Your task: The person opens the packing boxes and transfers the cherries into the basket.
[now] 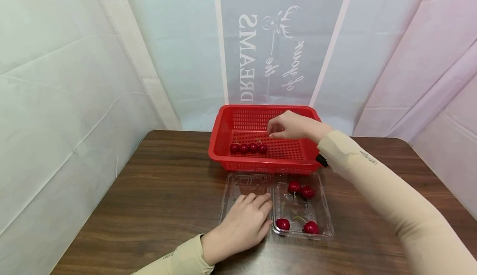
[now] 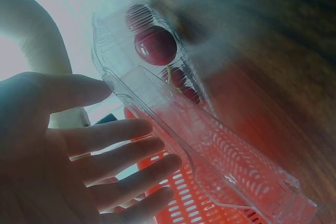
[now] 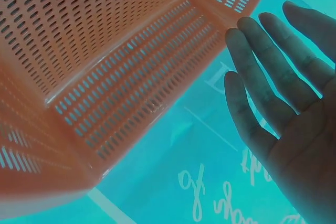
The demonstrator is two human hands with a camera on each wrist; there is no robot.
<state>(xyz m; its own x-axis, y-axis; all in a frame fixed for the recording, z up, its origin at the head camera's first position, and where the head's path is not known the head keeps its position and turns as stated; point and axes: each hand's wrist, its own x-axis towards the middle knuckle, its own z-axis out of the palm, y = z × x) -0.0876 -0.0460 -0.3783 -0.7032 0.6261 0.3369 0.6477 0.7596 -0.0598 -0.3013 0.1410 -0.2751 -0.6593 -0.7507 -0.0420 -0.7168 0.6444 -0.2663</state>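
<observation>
Plainly, what counts from my remote seat is how the right hand (image 1: 287, 124) sits against the row of four cherries (image 1: 253, 148) in the red basket (image 1: 268, 160). The row lies to that hand's left and somewhat nearer the person's body, on the basket floor by the near wall, while the hand hangs over the basket's right-hand part. Its line runs left to right, roughly along the basket's long side, with a couple of stems showing on the far side. I judge the right hand the nearer of the two to it. On the right wrist feed I see that hand's fingers apart, with nothing between them.

The left hand (image 1: 247, 221) lies over the clear lid (image 1: 238, 188), back up, fingers loosely extended and gripping nothing; I can't tell whether they press on the plastic. Just to its right, the clear tray (image 1: 314, 208) rests on the surface (image 1: 167, 184) before the basket. It bears four other cherries (image 1: 294, 187), two toward its far end, two toward its near end, and to these I count the left hand closer.
</observation>
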